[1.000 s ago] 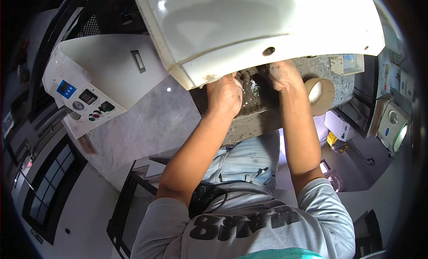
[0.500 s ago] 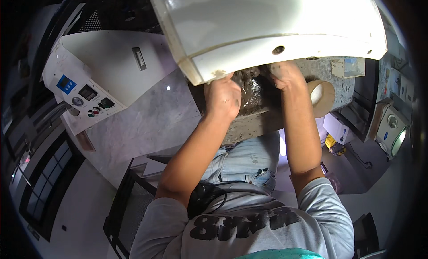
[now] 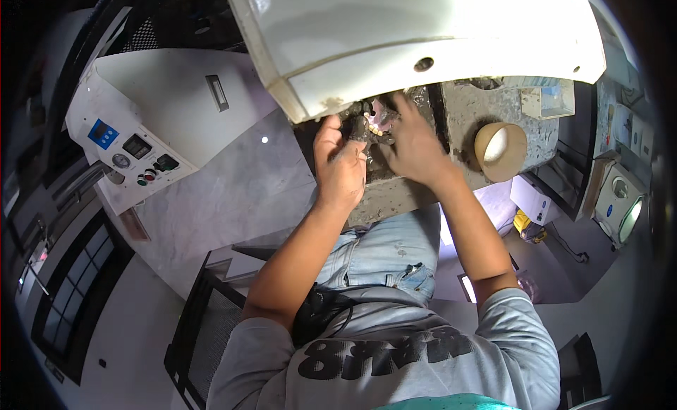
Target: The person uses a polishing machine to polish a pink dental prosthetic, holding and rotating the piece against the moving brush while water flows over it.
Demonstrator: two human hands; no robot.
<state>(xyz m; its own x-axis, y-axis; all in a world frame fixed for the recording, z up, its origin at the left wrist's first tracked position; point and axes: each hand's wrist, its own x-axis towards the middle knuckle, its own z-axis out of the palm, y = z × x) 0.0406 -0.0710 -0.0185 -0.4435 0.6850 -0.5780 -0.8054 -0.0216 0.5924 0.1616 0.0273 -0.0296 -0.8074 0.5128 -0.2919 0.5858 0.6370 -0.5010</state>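
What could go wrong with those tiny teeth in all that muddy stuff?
The pink piece with teeth is between the left hand and right hand, with dark muck around it, so it might slip. The tan cup sits near the bench's edge; the right arm might knock it.

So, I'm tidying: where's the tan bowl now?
In the head view, right of centre, the tan bowl is right of the right hand, below the small box.

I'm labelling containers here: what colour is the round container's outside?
The container is tan outside, best seen in the head view.
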